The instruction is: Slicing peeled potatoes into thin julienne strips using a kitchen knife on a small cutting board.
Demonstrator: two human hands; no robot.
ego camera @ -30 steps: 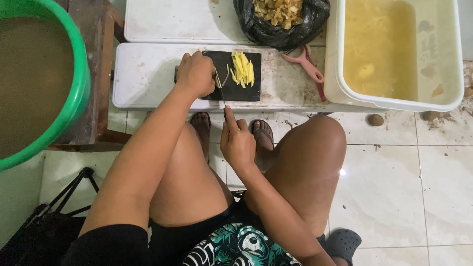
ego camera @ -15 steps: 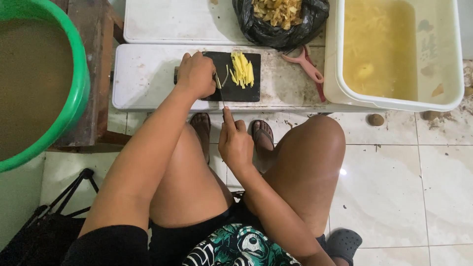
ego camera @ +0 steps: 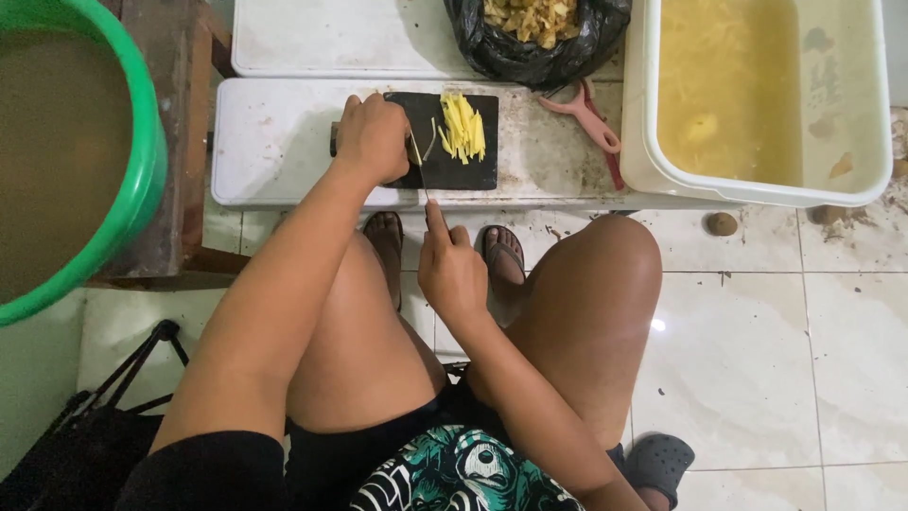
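Note:
A black cutting board point(ego camera: 452, 168) lies on a low white bench point(ego camera: 284, 151). A pile of thin yellow sticks point(ego camera: 462, 127) sits on its far right part. My left hand point(ego camera: 374, 139) presses down on the board's left side, fingers curled over something I cannot make out. My right hand point(ego camera: 452, 270) grips the handle of a knife point(ego camera: 418, 163), whose thin blade points away from me onto the board, right beside my left fingers.
A white tub point(ego camera: 757, 95) of yellowish water stands at the right. A black bag of peels point(ego camera: 539, 33) is behind the board, a pink peeler point(ego camera: 588, 115) beside it. A green basin point(ego camera: 76, 161) of murky water sits at the left.
The knife and my right hand have shifted slightly toward the board. My left hand stays in place on the board.

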